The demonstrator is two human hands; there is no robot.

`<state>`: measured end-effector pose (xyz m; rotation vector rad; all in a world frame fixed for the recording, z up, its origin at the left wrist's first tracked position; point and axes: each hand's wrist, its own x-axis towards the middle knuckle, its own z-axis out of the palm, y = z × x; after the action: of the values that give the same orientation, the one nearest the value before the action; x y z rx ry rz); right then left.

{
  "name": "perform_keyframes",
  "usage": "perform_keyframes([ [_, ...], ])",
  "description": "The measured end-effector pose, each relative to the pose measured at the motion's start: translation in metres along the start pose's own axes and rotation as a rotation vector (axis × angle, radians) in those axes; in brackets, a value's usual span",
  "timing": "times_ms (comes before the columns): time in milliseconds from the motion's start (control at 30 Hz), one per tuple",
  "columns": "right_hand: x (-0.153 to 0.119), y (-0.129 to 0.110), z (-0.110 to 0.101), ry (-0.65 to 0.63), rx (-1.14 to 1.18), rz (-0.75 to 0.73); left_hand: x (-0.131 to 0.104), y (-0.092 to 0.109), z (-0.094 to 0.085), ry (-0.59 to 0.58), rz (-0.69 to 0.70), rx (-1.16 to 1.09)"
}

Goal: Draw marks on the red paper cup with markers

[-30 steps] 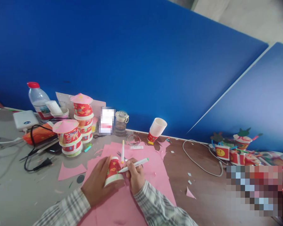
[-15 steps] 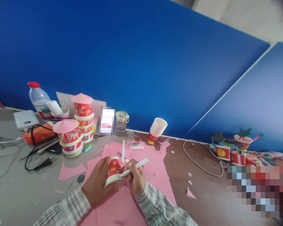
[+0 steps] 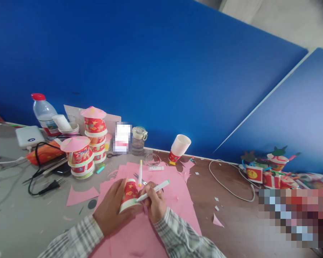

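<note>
My left hand [image 3: 111, 208] is wrapped round a red paper cup [image 3: 129, 191] with gold patterns and a pale rim, tilted over pink paper [image 3: 174, 200]. Closed on a white marker [image 3: 153, 190] with a green end, my right hand [image 3: 155, 205] holds its tip against the cup near the rim. Green marks show on the pale band there. A yellow-capped marker [image 3: 140, 173] and partly hidden scissors [image 3: 144, 182] lie just beyond the cup.
Two stacked-cup towers [image 3: 82, 157] with pink cone tops stand at the left, near a bottle [image 3: 45, 116] and a black plug [image 3: 52, 185]. Nested white cups [image 3: 180, 147] lean by the blue partition [image 3: 161, 71]. At the right are a cable [image 3: 226, 186] and decorated cups [image 3: 254, 174].
The marker in my right hand has shifted slightly left along the cup's pale band. My left hand and the cup look unmoved.
</note>
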<state>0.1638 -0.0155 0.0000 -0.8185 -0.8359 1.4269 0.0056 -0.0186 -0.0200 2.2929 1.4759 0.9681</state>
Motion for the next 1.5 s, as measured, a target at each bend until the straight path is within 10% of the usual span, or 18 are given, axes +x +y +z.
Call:
perform_keyframes([
  [1500,0.0011,-0.0030,0.0055,0.160,-0.052,-0.055,-0.0018,-0.0048,0.0041,0.027,-0.006,0.057],
])
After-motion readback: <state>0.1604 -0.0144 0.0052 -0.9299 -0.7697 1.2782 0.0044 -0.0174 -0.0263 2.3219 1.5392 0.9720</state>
